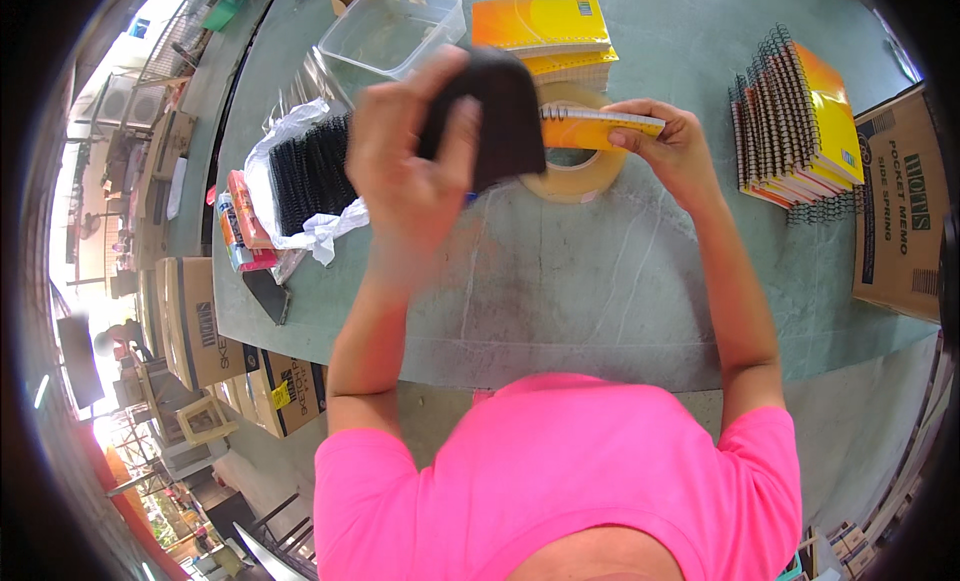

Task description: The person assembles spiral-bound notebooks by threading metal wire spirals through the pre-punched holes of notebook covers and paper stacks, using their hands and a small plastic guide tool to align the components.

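My right hand [682, 153] pinches the right end of a small yellow-orange memo pad [595, 133] held edge-on, with black coil loops along its top. My left hand [405, 176], smeared by motion, is closed on a dark rounded block [497, 121] at the pad's left end. The block hides that end, and I cannot tell whether the two touch. Behind and below the pad lies a wide roll of pale tape [570, 189]. Left of my left hand, many black spiral coils [305, 171] sit in crumpled white paper [258, 171].
A stack of yellow-orange pads [540, 26] stands at the back, next to a clear plastic tub [390, 29]. Coil-bound pads [825, 116] are piled at the right, beside a cardboard box [898, 206]. Small coloured packets [240, 221] lie at the left edge of the green table [560, 301].
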`<control>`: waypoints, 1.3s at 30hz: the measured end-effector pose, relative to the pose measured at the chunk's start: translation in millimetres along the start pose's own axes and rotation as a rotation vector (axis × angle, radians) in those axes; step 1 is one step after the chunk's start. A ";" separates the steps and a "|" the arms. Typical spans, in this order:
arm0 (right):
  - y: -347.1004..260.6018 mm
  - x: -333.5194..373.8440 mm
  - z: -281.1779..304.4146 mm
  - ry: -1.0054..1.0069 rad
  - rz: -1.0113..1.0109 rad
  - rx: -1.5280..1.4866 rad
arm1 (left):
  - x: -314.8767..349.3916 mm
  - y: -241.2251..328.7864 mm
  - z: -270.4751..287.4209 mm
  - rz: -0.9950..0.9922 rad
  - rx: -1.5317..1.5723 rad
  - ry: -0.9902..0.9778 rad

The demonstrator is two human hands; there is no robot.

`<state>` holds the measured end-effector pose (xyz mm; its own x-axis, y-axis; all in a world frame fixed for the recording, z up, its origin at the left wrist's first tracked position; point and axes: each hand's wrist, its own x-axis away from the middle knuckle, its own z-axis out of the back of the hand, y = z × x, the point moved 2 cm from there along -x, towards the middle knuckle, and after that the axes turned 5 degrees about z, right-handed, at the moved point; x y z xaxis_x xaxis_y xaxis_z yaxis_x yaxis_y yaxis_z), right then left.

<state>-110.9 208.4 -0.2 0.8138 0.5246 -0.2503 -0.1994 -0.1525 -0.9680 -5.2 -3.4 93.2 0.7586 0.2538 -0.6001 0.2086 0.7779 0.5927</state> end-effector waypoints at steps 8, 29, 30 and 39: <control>-7.4 1.5 -5.7 0.010 -0.004 -0.038 | 37.5 5.6 -29.7 -0.085 0.009 -0.495; -4.0 2.0 -6.6 -0.032 -0.005 -0.028 | -4.3 -42.5 -9.5 0.307 0.131 -0.545; -3.8 2.4 -4.5 -0.044 0.004 -0.028 | -6.5 -39.8 -9.7 0.265 0.098 -0.550; -8.2 -1.7 -10.5 -0.004 -0.061 -0.029 | -7.8 -39.6 -10.2 0.213 0.107 -0.600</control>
<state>-104.9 199.9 8.4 0.8218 0.5368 -0.1909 -0.1334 -0.1446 -0.9805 -25.7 -30.3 69.0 0.9970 0.0070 -0.0769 0.0519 0.6762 0.7349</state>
